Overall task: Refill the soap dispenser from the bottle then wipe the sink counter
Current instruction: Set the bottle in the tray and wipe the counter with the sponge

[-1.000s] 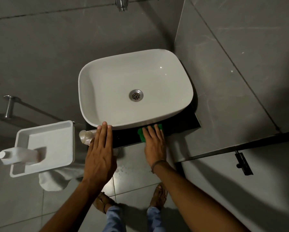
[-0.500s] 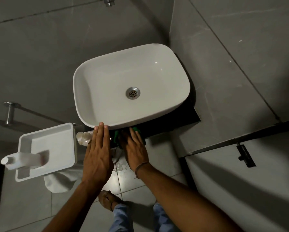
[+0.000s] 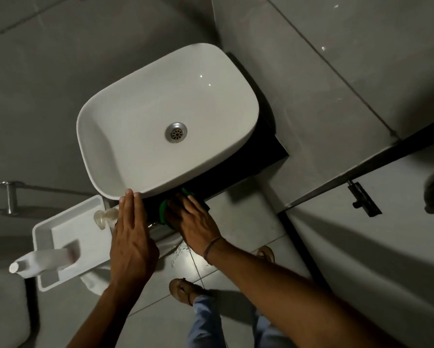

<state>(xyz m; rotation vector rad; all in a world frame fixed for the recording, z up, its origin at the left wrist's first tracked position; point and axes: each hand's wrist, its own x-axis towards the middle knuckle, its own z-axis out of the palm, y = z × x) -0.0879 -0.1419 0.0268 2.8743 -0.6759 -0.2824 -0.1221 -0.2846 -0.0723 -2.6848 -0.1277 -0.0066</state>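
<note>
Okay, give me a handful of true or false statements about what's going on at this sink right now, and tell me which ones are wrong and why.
1. The right hand presses a green cloth on the dark counter in front of the basin. True.
2. The left hand holds the white bottle. False: it lies flat, fingertips at the basin rim; the white bottle lies in the white tray.
3. The basin is full of water. False: it looks empty, its drain uncovered.
4. A clear dispenser pump shows just left of the left hand. True.
5. The person is barefoot. False: a sandal shows on one foot.
</note>
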